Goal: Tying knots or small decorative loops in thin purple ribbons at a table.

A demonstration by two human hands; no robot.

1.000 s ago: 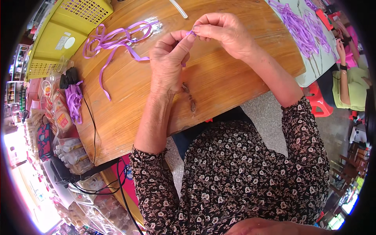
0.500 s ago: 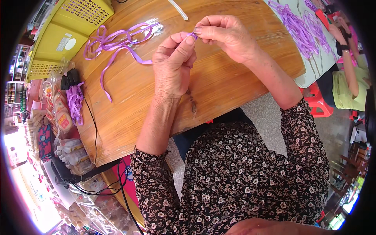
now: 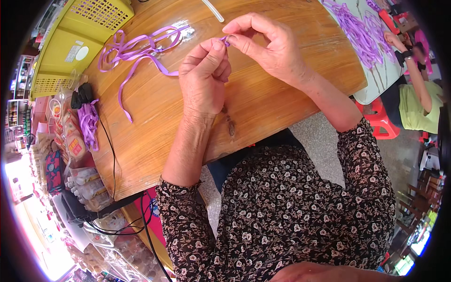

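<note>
A narrow purple ribbon [image 3: 135,77] lies in loose loops on the wooden table, and one strand runs behind my left hand [image 3: 203,70]. That hand is closed, pinching a small twisted or knotted bit of the ribbon between thumb and fingers. My right hand [image 3: 270,47] is right beside it, its thumb tip at the twisted bit. The right index finger is lifted apart from the thumb, leaving a gap between them. The other right fingers are mostly hidden behind the hand.
The wooden table [image 3: 155,150] has a yellow plastic basket [image 3: 96,21] at its far left. A purple bundle [image 3: 88,124] and a black cable [image 3: 109,136] are at the left edge. A clear tube [image 3: 213,10] lies at the back. More purple ribbon [image 3: 359,35] covers a pale table, where another person [image 3: 418,101] sits.
Both hands have shifted slightly left. The right index finger has lifted away from the thumb, which it was pinched against on the ribbon. The other person's hand has moved.
</note>
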